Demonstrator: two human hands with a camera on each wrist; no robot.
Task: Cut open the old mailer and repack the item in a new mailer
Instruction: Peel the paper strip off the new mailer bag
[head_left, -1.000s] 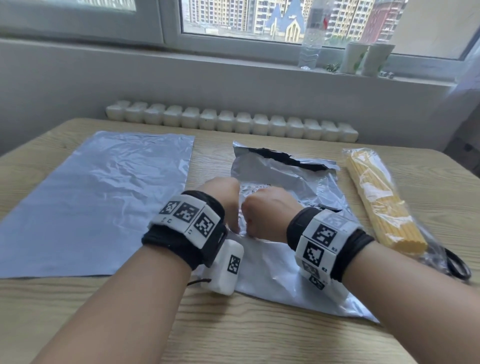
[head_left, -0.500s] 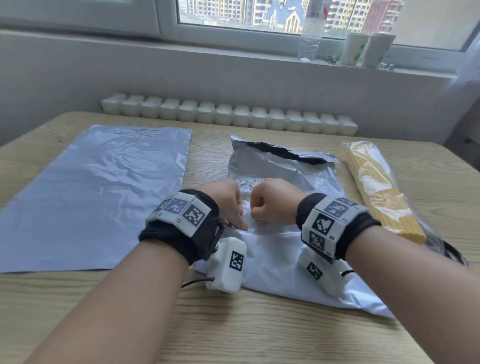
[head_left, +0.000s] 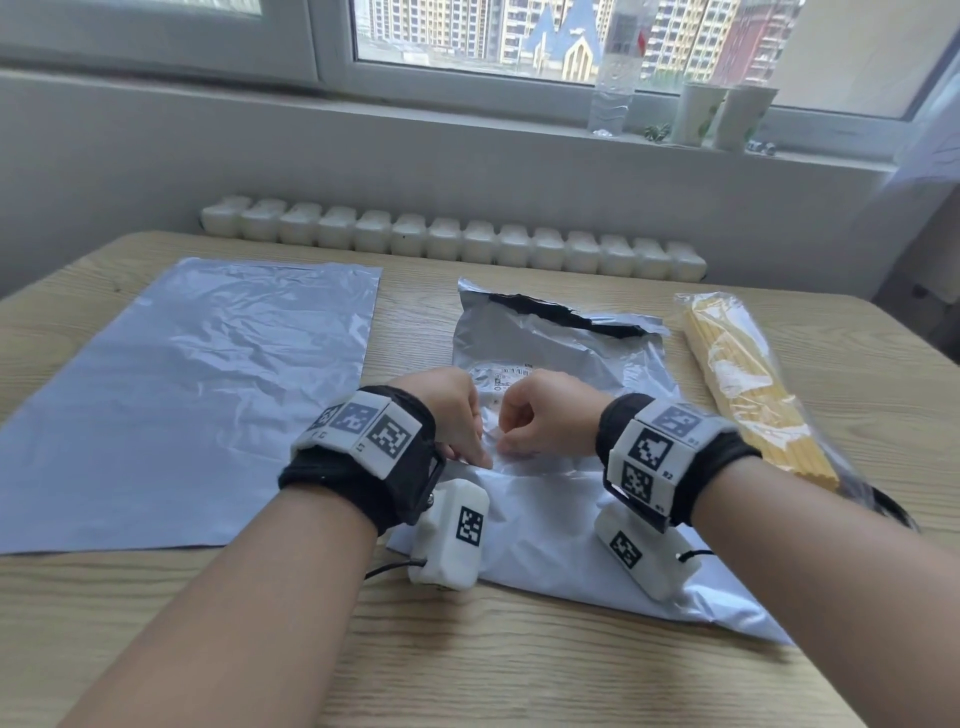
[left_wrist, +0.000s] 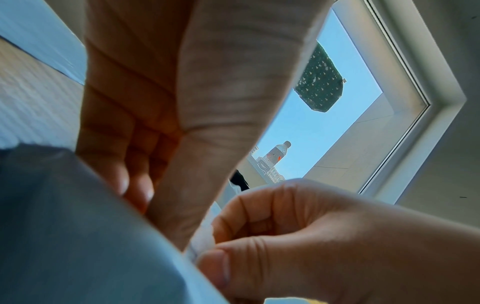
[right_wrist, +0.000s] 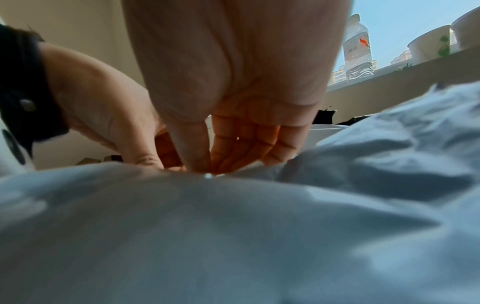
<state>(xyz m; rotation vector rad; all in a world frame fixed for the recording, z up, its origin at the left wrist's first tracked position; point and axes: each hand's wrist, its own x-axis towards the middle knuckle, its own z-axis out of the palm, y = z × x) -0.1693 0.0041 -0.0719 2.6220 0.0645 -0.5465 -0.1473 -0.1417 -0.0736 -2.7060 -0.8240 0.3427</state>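
Two mailers lie on the wooden table (head_left: 467, 675). The old mailer (head_left: 550, 525), grey and crumpled, sits at centre, its far end torn open along a ragged edge that shows a black lining; a white printed label (head_left: 501, 375) is stuck to its upper face. Both hands work at the middle of this mailer, close together. The left hand (head_left: 452, 410) has its fingers curled, thumb and fingertips closed on a raised fold of the grey film; the left wrist view shows the thumb (left_wrist: 182, 216) pressed against that fold. The right hand (head_left: 545, 421) is likewise clenched, its thumb (left_wrist: 215, 269) and forefinger pinching a thin white edge at the same ridge. Whether that edge belongs to the label or to the film itself cannot be told. Both wrists carry black bands with white marker blocks, and the lower blocks rest on the mailer's near part.

The new mailer (head_left: 171, 415) lies flat and smooth to the left, apart from the old one. The item, a long packet of yellow sticks in clear wrap (head_left: 753, 395), lies outside both mailers, just right of the old one. A dark looped object (head_left: 883, 514) shows at the packet's near end, partly hidden. On the windowsill stand a clear bottle (head_left: 613, 98) and two white cups (head_left: 722, 114).
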